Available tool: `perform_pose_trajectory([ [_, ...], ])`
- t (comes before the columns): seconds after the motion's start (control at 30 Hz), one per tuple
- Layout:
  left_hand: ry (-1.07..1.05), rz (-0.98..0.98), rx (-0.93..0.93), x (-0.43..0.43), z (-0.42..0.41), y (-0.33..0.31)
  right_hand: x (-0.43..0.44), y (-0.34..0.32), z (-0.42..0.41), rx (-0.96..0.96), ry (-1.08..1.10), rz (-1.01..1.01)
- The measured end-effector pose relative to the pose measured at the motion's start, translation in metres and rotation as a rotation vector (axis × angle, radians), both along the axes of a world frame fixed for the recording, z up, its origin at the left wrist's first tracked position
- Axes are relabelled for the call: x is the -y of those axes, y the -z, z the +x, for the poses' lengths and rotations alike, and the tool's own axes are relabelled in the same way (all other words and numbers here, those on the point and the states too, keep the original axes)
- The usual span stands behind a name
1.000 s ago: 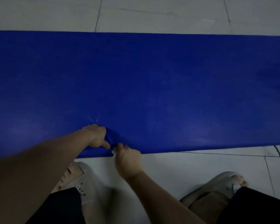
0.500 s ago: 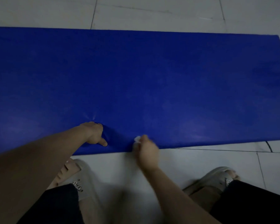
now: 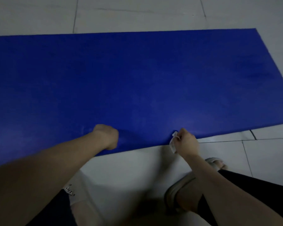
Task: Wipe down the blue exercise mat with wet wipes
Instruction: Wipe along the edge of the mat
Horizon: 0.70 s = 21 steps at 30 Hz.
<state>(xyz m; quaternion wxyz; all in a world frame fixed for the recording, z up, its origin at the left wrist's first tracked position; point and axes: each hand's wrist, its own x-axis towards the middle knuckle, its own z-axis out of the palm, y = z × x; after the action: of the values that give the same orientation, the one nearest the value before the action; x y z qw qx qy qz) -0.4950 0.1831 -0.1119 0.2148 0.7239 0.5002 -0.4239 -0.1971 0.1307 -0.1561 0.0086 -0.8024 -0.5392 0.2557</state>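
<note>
**Wipe at the mat's near edge**

The blue mat [image 3: 137, 82] lies flat on a pale tiled floor [image 3: 137, 12] and fills the middle of the frame from the left border to the right, where its short end shows at the upper right. Its near long edge runs across the lower middle.

The left hand [image 3: 107, 136] sits on the mat just inside that edge, left of centre, with the fingers curled under. Whether they pinch the mat I cannot tell; a shallow dark crease lies just to its right.

The right hand [image 3: 187, 141], right of centre, is clamped on a small crumpled white wipe [image 3: 173, 141], which it holds against the mat's near edge.

At the bottom, two grey sandals [image 3: 175, 193] stand on the tiles, partly hidden by the forearms.
</note>
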Motion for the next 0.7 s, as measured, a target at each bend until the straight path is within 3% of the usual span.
perform_pose_trajectory([
  [0.1,0.073,0.048,0.274,0.01,0.054,0.005,-0.001,0.006,0.002,-0.093,0.071,0.021],
  [0.27,0.365,0.188,0.152,0.022,0.086,0.03,0.007,0.006,-0.009,-0.25,0.17,0.056],
  [0.4,0.512,0.176,0.123,0.017,0.079,0.017,0.009,0.006,-0.029,-0.316,0.125,0.087],
  [0.5,0.442,0.157,0.123,0.017,0.05,0.008,0.009,0.01,-0.056,-0.285,-0.039,0.08],
  [0.7,0.224,-0.03,0.064,0.021,-0.063,0.009,0.027,0.019,-0.149,-0.106,-0.586,0.177],
])
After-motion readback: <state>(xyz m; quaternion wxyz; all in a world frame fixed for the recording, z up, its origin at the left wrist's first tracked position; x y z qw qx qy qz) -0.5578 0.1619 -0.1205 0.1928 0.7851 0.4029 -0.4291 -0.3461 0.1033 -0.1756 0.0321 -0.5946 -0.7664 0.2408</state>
